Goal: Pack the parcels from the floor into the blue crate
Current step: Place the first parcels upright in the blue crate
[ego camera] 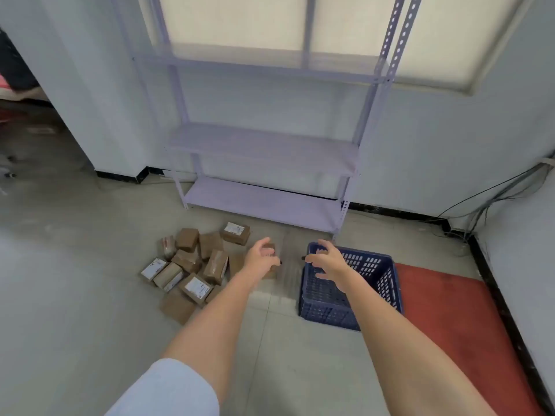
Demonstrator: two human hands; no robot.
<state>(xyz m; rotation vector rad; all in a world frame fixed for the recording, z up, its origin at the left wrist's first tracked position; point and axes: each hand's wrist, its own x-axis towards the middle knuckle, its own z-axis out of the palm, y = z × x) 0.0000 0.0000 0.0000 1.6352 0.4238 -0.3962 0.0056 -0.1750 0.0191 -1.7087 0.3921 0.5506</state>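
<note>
Head view, looking down at a tiled floor (75,295); both bare arms reach forward from the lower edge of the frame toward its centre. The left hand (260,259) sits just left of centre, palm turned inward, fingers loosely curled and apart, gripping nothing that can be made out; a brown parcel lies partly hidden behind it, and contact cannot be told. The right hand (326,259) sits just right of centre, fingers spread and empty, overlapping the near-left corner of the blue crate (375,283) in the picture; whether it touches the rim is not clear. The crate, a perforated plastic box, stands on the floor right of centre, its right side at the edge of a red mat (450,310) that fills the lower right; its visible interior holds no parcel. The parcels (192,265), a loose heap of brown cardboard boxes, some bearing white labels, lie on the floor left of centre, close beside the left hand and apart from the crate. A pale metal shelf unit (264,151) stands against the wall in the upper centre, its shelves bare; cables (495,193) run down the wall at the right edge; a light sleeve (168,391) shows at lower left.
</note>
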